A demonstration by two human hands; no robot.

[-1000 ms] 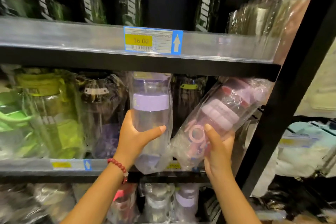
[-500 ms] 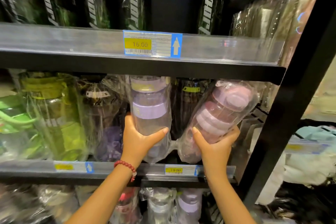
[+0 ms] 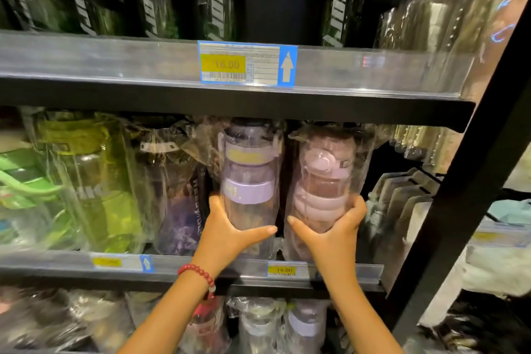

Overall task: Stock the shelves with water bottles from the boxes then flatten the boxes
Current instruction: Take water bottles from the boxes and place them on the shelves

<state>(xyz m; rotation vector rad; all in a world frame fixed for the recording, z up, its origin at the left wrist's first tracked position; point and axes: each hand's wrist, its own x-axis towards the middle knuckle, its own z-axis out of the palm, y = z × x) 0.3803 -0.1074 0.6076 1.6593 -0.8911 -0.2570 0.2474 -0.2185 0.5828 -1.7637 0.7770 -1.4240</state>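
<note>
So the middle shelf is packed with plastic-wrapped bottles; left hand grips a clear purple-banded bottle, right hand grips a pink-lidded bottle, both upright.

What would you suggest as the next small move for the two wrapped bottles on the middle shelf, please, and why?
Probably let go of both. The left hand grips the purple bottle and the right hand grips the pink bottle; both appear upright, side by side, behind the shelf's price rail.
</note>
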